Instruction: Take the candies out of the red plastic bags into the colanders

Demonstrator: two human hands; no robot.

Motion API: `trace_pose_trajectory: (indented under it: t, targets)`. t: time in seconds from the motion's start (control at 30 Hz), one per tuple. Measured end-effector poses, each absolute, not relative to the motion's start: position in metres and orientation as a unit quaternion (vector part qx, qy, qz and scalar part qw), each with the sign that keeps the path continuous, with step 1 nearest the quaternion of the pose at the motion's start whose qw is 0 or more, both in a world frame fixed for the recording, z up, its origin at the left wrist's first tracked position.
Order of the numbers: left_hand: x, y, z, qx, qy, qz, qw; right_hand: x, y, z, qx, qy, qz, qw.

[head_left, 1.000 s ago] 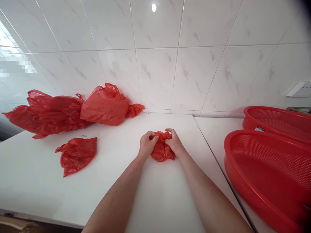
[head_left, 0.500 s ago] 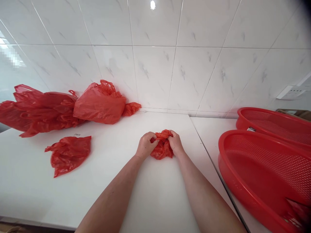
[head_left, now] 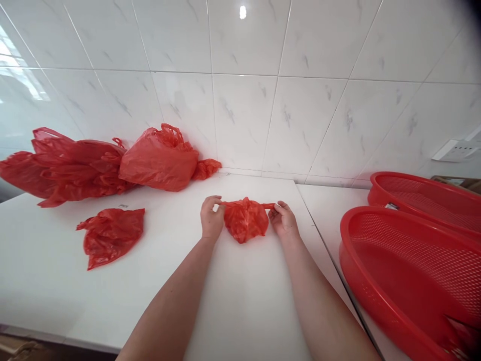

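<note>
A small red plastic bag (head_left: 246,220) is stretched between my two hands over the white table. My left hand (head_left: 212,216) pinches its left top end between thumb and fingers. On the other side, my right hand (head_left: 283,218) is closed on the twisted right end, fingers curled. The bag hangs bunched and crinkled between them; whether anything is inside I cannot tell. To the left, a second crumpled red plastic bag (head_left: 114,233) lies flat on the table, out of reach of either hand.
Against the tiled wall stand a full red bag (head_left: 160,160) and a heap of red bags (head_left: 80,168). Two red perforated plastic baskets, a near one (head_left: 376,281) and a far one (head_left: 424,193), sit at the right. A wall socket (head_left: 453,150) is above them.
My hands have moved apart, left hand leftward and right hand rightward, pulling the bag's top ends out sideways. The view has shifted slightly.
</note>
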State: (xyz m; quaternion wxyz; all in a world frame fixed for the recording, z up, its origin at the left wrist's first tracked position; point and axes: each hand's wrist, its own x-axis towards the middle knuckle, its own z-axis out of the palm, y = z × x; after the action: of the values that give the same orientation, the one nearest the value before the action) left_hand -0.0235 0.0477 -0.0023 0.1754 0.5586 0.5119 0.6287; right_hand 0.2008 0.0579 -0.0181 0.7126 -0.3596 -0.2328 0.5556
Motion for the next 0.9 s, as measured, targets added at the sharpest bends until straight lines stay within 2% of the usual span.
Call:
trace_pose_trajectory:
  t: [0.13, 0.37, 0.53, 0.6, 0.77, 0.83, 0.9]
  targets:
    - [-0.039, 0.055, -0.007, 0.412, 0.554, 0.679, 0.249, 0.212, 0.061, -0.021, -0.372, -0.225, 0.529, 0.729]
    - [-0.041, 0.060, -0.014, 0.415, 0.523, 0.676, 0.312, 0.211, 0.062, -0.023, -0.390, -0.238, 0.523, 0.720]
    - [-0.025, 0.052, -0.010, 0.478, 0.503, 0.671, 0.261, 0.203, 0.058, -0.021, -0.415, -0.272, 0.515, 0.699]
    - [-0.017, 0.047, -0.009, 0.535, 0.499, 0.649, 0.211, 0.196, 0.054, -0.020, -0.484, -0.362, 0.461, 0.650]
    - [-0.001, 0.036, -0.011, 0.697, 0.480, 0.483, 0.225, 0.175, 0.050, -0.020, -0.569, -0.614, 0.382, 0.391]
    - [0.000, 0.035, -0.013, 0.716, 0.491, 0.436, 0.237, 0.170, 0.050, -0.021, -0.569, -0.645, 0.365, 0.357]
    - [-0.003, 0.036, -0.015, 0.713, 0.506, 0.424, 0.238, 0.169, 0.050, -0.021, -0.572, -0.642, 0.342, 0.378]
